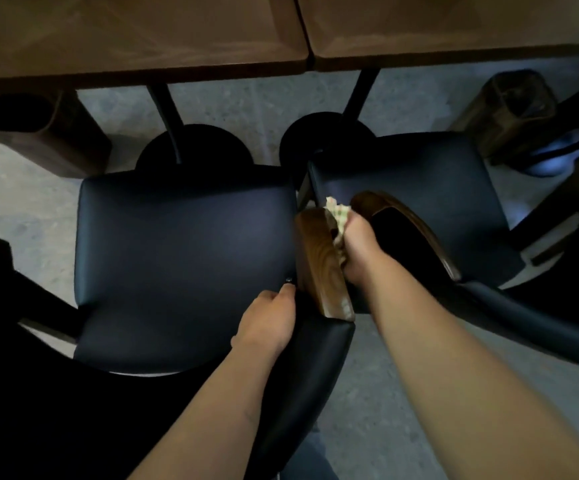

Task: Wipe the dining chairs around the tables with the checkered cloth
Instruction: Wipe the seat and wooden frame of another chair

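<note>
Item: chair-wiping, two dark-cushioned chairs side by side at two wooden tables.

Cloth point(337, 216): checkered, bunched, clenched in the right hand point(359, 252) and pressed into the narrow gap between the wooden armrest point(319, 261) of the left chair point(184, 258) and the armrest of the right chair point(419, 188).

Left hand point(269, 322): curled round the padded edge of the left chair's back, just behind the armrest; the chair appears to be steadied by it.

Risks, as judged: the gap between the two armrests is tight, so knuckles may be scraped or the cloth snagged and pulled loose. With the cloth wadded, only a small patch is likely to be in contact and parts of the wood may be missed. If the steadying grip is slackened, the chair could be shoved sideways into its neighbour.

Surface: glossy grained wood on the armrests; smooth, faintly shiny dark upholstery on the seats.

Room: dimly lit; speckled grey floor point(246, 105); black round table bases point(194, 147) on thin posts; two brown table tops point(135, 32) butted together along the top edge; further dark chairs partly seen at both sides.
</note>
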